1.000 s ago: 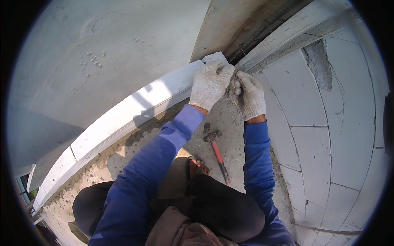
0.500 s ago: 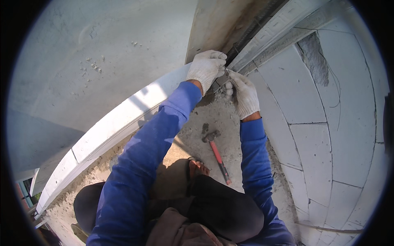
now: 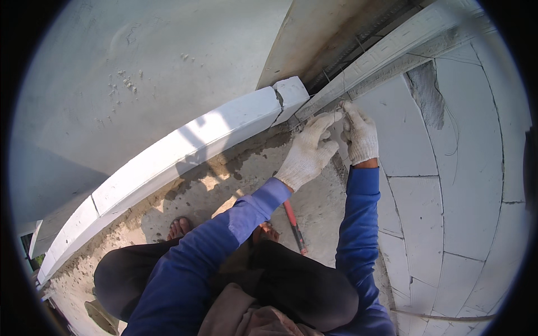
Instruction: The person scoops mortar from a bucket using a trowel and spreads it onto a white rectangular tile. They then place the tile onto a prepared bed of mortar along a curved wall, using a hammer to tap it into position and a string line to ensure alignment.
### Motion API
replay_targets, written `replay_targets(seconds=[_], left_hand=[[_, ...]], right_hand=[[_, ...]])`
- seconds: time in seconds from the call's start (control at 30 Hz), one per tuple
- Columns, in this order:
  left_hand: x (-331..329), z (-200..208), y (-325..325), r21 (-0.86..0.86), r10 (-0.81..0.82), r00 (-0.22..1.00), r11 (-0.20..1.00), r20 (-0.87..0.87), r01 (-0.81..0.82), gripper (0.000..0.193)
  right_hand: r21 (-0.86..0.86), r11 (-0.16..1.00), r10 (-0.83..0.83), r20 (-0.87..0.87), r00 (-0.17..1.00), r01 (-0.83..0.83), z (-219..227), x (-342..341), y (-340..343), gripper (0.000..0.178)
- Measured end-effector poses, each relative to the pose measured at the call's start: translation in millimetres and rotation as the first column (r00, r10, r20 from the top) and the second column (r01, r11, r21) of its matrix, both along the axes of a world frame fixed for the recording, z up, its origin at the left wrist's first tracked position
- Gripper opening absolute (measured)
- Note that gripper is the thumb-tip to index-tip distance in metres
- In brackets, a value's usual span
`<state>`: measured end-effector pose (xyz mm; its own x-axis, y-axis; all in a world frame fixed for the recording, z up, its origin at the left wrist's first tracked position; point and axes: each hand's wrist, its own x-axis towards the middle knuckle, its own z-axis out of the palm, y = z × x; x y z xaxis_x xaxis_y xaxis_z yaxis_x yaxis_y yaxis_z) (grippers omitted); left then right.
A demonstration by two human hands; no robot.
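Observation:
Both my hands wear white knitted gloves and meet beside the lower end of a pale upright block column (image 3: 372, 64). My right hand (image 3: 361, 134) is closed, its fingertips pinched around what looks like a thin wire (image 3: 343, 78) running up along the column. Just left of it, my left hand (image 3: 309, 150) has its thumb apart from the stretched fingers, whose tips reach toward the right fingertips. Nothing shows in the left palm. Below the left wrist lies a hammer (image 3: 294, 224) with a red and black handle; my left arm covers its head.
A low white block wall (image 3: 185, 143) curves along the left, with a cracked end block (image 3: 291, 95). On the right stands a block wall (image 3: 414, 213) with a broken patch and loose wire. Rebar (image 3: 361, 45) sits behind the column. My feet rest on rough concrete.
Both hands have moved right and toward me, away from the gap at the wall's end, uncovering the end block. The left fingers have spread. My left arm now hides the hammer head.

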<state>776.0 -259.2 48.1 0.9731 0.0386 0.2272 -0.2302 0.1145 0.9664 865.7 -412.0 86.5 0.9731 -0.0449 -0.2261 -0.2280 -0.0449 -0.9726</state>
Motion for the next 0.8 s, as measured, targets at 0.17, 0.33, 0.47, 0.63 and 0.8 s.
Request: replay_targets(seconds=[0.17, 0.33, 0.47, 0.63, 0.8], left_hand=[[-1, 14, -4, -0.139, 0.011, 0.986, 0.990, -0.165, -0.035, 0.061], [2, 16, 5, -0.061, 0.093, 0.991, 0.993, -0.096, -0.099, 0.059], [16, 26, 27, -0.070, 0.312, 0.947, 0.946, -0.078, -0.317, 0.063], [32, 56, 51, -0.367, 0.186, 0.973, 0.903, -0.140, -0.226, 0.060], [54, 76, 55, -0.491, 0.183, 0.983, 0.854, -0.026, -0.172, 0.047]], right_hand=[[-0.061, 0.996, -0.060, 0.147, 0.987, 0.070, 51, 9, 3, 0.036], [0.236, 0.971, -0.037, 0.231, 0.972, -0.019, 91, 5, 0, 0.030], [0.131, 0.991, -0.013, 0.225, 0.974, -0.017, 98, -6, -3, 0.028], [0.132, 0.991, -0.037, 0.190, 0.981, 0.012, 98, -11, -3, 0.026], [0.160, 0.987, -0.019, 0.237, 0.971, -0.020, 102, -2, -5, 0.022]])
